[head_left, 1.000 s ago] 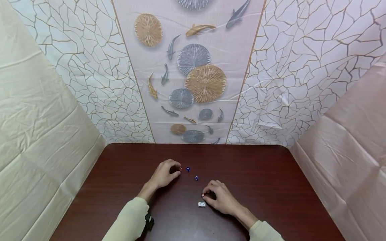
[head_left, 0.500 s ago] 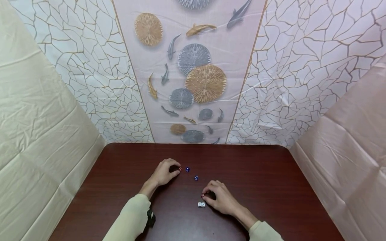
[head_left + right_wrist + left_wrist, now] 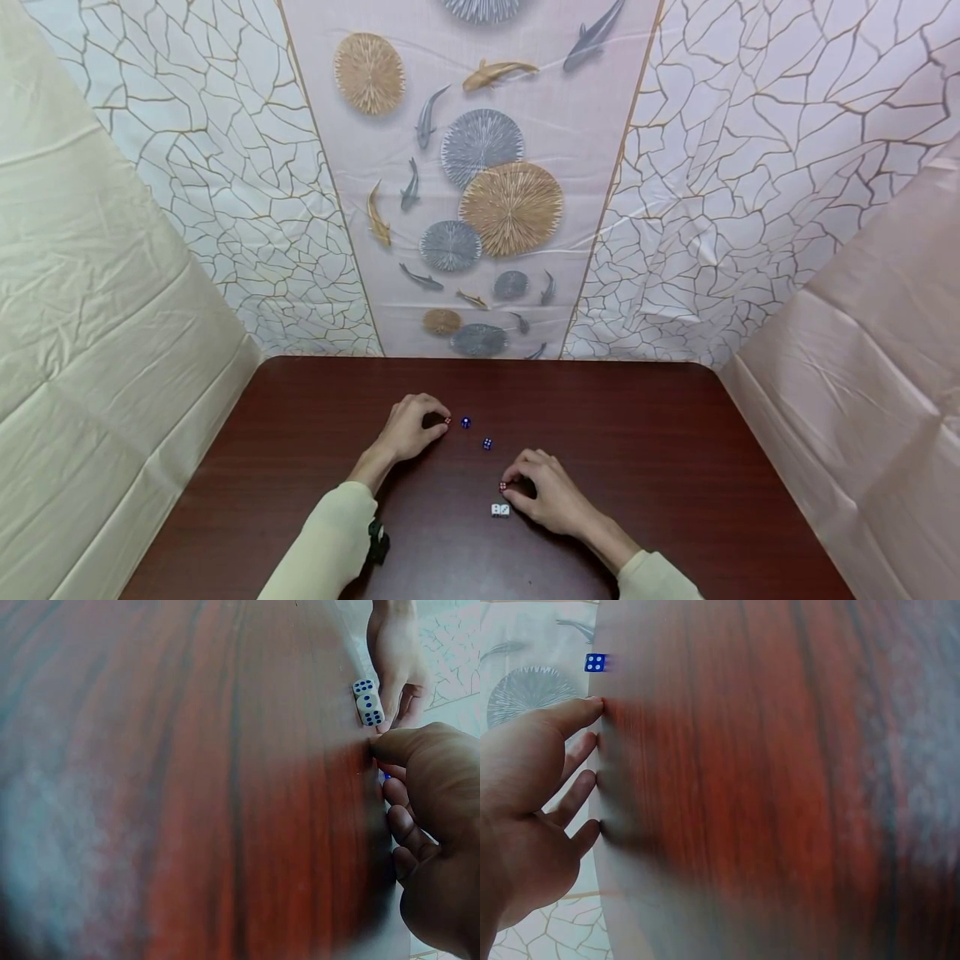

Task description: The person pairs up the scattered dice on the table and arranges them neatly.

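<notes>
My left hand (image 3: 407,427) rests on the table (image 3: 637,417) and pinches a small red die (image 3: 447,420) between thumb and index finger. In the left wrist view, that die is hidden behind the fingers (image 3: 581,712). Nearer and to the right, my right hand (image 3: 550,493) pinches another red die (image 3: 503,486) at its fingertips. Between the hands lie two blue dice, one (image 3: 466,422) close beside the left-hand die and one (image 3: 487,444) nearer. Two white dice (image 3: 500,510) sit side by side just in front of the right hand's die.
The table is dark reddish wood with rounded far corners. Behind it hangs a patterned cloth (image 3: 480,192) with fish and round motifs. Plain cloths (image 3: 97,333) flank the left and right sides. A dark strap-like device (image 3: 378,542) is at the left wrist.
</notes>
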Demonstrator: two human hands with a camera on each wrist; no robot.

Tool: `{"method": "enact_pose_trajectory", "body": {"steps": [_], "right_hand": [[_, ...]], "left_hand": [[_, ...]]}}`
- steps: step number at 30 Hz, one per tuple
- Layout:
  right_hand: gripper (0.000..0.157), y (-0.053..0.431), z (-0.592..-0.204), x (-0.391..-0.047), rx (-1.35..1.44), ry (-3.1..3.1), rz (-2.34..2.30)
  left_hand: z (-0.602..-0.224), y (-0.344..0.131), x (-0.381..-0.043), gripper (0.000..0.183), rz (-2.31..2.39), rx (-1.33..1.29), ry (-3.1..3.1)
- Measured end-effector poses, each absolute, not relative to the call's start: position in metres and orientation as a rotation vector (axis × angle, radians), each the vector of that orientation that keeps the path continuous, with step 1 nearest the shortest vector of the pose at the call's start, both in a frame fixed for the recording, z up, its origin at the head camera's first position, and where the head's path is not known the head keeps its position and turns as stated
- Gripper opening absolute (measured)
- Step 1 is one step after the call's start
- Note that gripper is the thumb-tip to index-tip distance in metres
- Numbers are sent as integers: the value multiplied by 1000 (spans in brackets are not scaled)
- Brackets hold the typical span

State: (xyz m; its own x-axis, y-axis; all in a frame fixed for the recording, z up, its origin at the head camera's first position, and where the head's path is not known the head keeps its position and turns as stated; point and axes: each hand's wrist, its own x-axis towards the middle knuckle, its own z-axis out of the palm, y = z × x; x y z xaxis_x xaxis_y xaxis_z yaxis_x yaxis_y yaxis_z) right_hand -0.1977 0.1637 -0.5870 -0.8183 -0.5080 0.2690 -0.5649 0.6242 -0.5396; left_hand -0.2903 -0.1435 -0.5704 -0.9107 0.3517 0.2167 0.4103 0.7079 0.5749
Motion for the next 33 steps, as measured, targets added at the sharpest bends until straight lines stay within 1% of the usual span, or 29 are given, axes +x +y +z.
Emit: {"method": "enact_pose_trajectory", "body": {"steps": [17,26,33], "right_hand": [[8,164,-587,-197,907,-2752,964],[10,164,-586,-198,931,-2698,957],[9,164,-587,-198,919,-2725,965]], "left_hand": [[-574,-142,-290,5,-931,-611,-2826],[-576,-142,-288,4,-931,-607,-2837],[-575,-144,-280,4,-934,-667,-2837]]}}
